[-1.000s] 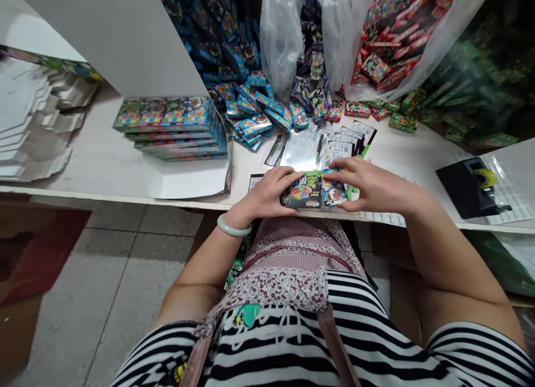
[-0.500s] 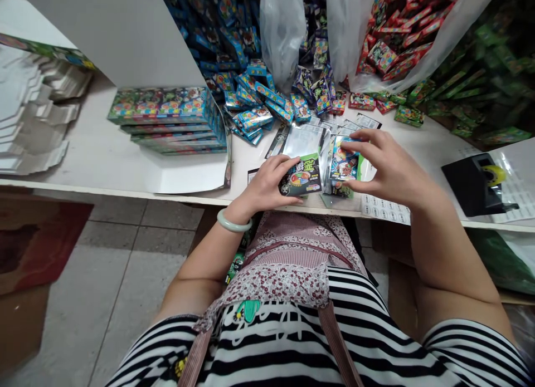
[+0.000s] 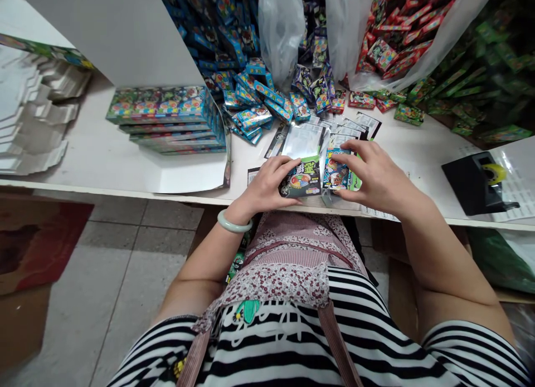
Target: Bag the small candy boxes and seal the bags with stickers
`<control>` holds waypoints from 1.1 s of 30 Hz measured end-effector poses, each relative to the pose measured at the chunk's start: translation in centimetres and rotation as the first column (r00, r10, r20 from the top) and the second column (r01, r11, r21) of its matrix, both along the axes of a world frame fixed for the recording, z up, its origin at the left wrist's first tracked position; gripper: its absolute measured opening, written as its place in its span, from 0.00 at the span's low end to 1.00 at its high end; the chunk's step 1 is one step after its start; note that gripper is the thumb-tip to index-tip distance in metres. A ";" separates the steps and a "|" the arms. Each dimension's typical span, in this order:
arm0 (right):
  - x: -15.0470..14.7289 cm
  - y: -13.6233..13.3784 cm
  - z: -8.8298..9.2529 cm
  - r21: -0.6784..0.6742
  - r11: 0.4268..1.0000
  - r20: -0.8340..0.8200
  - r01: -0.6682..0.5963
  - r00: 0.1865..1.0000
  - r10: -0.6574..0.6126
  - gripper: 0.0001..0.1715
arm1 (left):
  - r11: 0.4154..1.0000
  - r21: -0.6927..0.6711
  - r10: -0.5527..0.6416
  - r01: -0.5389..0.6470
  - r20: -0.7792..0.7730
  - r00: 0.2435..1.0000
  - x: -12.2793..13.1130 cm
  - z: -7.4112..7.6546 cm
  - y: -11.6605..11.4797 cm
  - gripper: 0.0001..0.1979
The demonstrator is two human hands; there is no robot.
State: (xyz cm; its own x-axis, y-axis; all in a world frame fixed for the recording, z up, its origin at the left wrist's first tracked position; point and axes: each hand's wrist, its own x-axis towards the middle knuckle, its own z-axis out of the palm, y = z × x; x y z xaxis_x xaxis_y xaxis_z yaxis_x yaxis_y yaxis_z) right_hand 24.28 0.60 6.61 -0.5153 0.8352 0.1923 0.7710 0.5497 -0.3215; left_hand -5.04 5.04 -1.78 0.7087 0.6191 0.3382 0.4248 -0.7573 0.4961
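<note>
Near the front edge of the table, my left hand (image 3: 267, 184) is closed on a black-and-green printed packet (image 3: 307, 178), thumb along its lower edge and fingers on top. Just to its right, my right hand (image 3: 374, 172) grips a small blue printed box (image 3: 336, 170) between thumb and fingers. A green edge shows beside that box, so another may lie with it; I cannot tell how many. The box is close to the packet's right side, over clear plastic. Behind both hands lie flat clear bags with printed inserts (image 3: 303, 139).
Small blue boxes (image 3: 254, 117), purple boxes (image 3: 320, 92) and red boxes (image 3: 361, 100) are heaped at the back, with green boxes (image 3: 409, 114) further right. Stacked box rows (image 3: 167, 111) sit in a white carton at left. A black tape dispenser (image 3: 468, 184) stands at right.
My right hand has moved left and slightly down with the blue box, closer to the packet. The left hand has stayed almost still on its packet.
</note>
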 end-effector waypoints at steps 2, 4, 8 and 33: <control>0.0 0.1 0.1 0.030 0.999 -0.010 0.044 0.999 -0.043 0.36 | 1.000 0.001 -0.018 0.018 0.010 1.000 0.1 0.0 -0.1 0.49; -0.1 0.1 0.2 0.045 0.997 -0.019 0.062 0.998 -0.061 0.36 | 1.000 -0.013 -0.019 0.019 0.022 1.000 0.1 0.1 -0.1 0.50; -0.5 -0.2 0.4 0.013 1.000 -0.004 0.018 1.000 -0.018 0.36 | 0.998 -0.032 0.057 -0.056 0.026 0.998 0.2 0.1 -0.2 0.50; -0.5 1.5 -1.4 -0.189 0.968 -0.116 -0.164 0.983 0.144 0.37 | 0.999 0.029 0.032 -0.032 -0.013 0.999 0.7 -0.2 -0.7 0.49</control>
State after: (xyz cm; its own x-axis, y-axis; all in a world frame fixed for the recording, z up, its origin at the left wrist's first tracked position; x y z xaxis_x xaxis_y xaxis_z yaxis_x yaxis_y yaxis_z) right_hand 23.81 2.12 5.21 -0.6271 0.7738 0.0892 0.6403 0.5773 -0.5067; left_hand -4.32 4.35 -1.96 0.6932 0.6320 0.3465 0.4556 -0.7568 0.4687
